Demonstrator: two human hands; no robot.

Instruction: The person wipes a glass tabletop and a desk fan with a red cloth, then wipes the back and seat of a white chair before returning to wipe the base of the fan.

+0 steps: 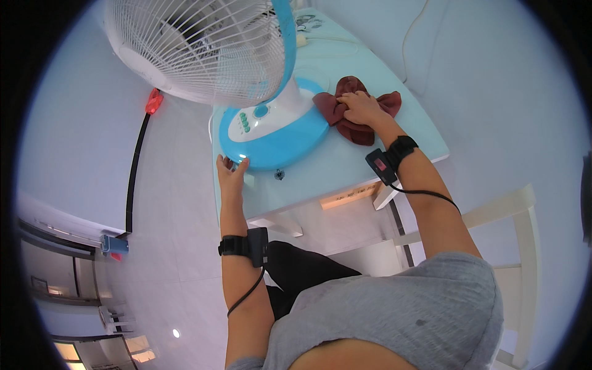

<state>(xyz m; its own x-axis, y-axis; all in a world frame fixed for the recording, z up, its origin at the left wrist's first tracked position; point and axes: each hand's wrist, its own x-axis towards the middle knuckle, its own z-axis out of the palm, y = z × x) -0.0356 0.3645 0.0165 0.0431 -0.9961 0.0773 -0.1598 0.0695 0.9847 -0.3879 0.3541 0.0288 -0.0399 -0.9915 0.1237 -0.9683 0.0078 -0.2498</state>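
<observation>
A table fan with a white wire grille point(199, 55) and a blue rim stands on a pale blue table point(296, 196). Its blue and white base point(282, 150) bears a blue knob point(261, 111) and several green buttons point(244, 122). My left hand point(231, 169) touches the base's near left edge, thumb and fingers apart. To the right of the base lies a crumpled dark red cloth point(360, 134), and my right hand point(360, 107) rests on it with bent fingers. Whether those fingers grip the cloth is unclear.
A white chair point(525, 231) stands at the right, near the wall. Under the tabletop shows a light wooden box or board point(351, 195) bearing writing. A pale cable point(330, 39) lies across the back of the table. On the floor at far left is a blue bin point(114, 244).
</observation>
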